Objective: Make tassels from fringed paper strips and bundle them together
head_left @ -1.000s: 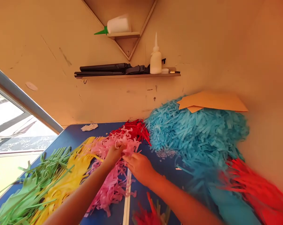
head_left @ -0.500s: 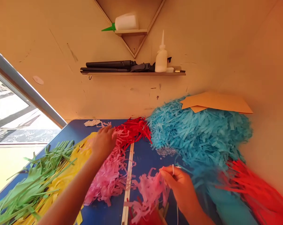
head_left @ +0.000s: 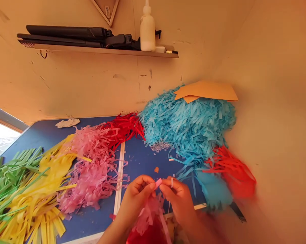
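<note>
Warm orange cast is covering the wall (head_left: 104, 88). Daylight is coming in at the left edge, the opening (head_left: 0, 130) clipping to white. Fingers (head_left: 150, 186) and pink strip (head_left: 158, 183), lower centre, are reading fairly sharp. Lower right is smearing into haze, red fringe (head_left: 235, 174) softening at its outer edge. Wide-angle view is stretching the lower-left corner.
</note>
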A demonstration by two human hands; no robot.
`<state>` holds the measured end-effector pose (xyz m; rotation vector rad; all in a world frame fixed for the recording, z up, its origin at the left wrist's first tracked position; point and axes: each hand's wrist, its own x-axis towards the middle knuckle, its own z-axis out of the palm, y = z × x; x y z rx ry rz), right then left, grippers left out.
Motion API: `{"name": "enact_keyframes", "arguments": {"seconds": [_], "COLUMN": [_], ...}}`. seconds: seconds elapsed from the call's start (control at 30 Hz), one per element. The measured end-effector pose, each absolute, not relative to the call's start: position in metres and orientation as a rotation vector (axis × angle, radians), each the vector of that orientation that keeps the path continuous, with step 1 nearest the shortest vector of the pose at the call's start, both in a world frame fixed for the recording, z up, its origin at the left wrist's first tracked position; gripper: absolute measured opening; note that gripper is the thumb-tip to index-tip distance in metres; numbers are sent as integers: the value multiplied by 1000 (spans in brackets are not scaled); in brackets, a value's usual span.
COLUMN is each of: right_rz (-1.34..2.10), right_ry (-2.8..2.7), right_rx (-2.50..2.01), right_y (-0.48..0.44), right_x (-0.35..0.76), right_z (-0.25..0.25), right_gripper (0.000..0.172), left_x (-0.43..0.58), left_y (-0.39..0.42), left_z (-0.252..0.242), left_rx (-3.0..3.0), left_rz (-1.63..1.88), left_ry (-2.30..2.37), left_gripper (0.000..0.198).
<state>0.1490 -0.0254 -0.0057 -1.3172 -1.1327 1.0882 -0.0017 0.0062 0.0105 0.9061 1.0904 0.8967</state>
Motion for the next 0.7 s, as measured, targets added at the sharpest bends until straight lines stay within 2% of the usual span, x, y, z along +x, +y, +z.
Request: {"name": "enact_keyframes", "arguments": {"seconds": [0.33,0.47,0.7], "right_rz": [816,692,638], "right_ry": [-1330,-1391,-1428], "right_rx": [-1368,-1366,-1366], "right_y": [-33,-38,-43], "right_x": [154,152,147], "right_z": [-4,-9,-13], "right_gripper": [19,17,16], "left_x": [5,1,-3], "left_y": [-12,-16,-21], "left_z": [7,4,1], "left_rx": [1357,1587,1477], "left_rz": [1029,1132,1119], "left_ry": [1215,1210,1248], "left_gripper": [9,13,12]}}
